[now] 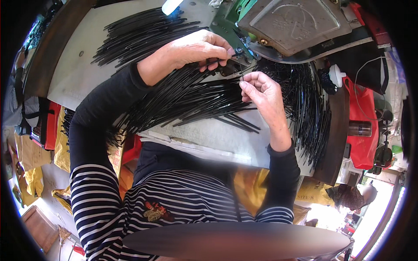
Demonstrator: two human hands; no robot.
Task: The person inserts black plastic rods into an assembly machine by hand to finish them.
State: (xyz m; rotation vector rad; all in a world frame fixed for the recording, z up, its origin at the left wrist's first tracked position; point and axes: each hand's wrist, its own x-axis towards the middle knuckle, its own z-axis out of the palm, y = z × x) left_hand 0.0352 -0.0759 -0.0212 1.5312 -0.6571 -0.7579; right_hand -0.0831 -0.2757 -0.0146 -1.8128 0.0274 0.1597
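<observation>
- Striped shirt [178,191] and dark sleeves come closest to the camera, the wearer bent over a metal table [244,150].
- Both hands meet near the middle of the view, just in front of a green and grey machine [300,26]. Between them runs a thin black rod [241,69].
- Left hand [198,48]: thumb and forefinger pinch something dark at the machine's edge, the other fingers curled beneath. Whether it is that same rod, I can't tell from here.
- Right hand [263,89]: thumb and forefinger press together on the rod's lower end, the rest folded in.
- To do it well, I'd say, pinch lightly near the ends, line the piece up by eye, and hold fingertips clear of the machine's working parts.
- Loose black rods [187,98] lie below the wrists; another bundle [143,37] sits farther back, and a tangled heap [311,113] spills down the right side. Picking singly would probably avoid snags.
- Around the table: a red bag [365,148] to the right, yellow sacks [311,193] below, and bright light [374,217] at the lower right.
</observation>
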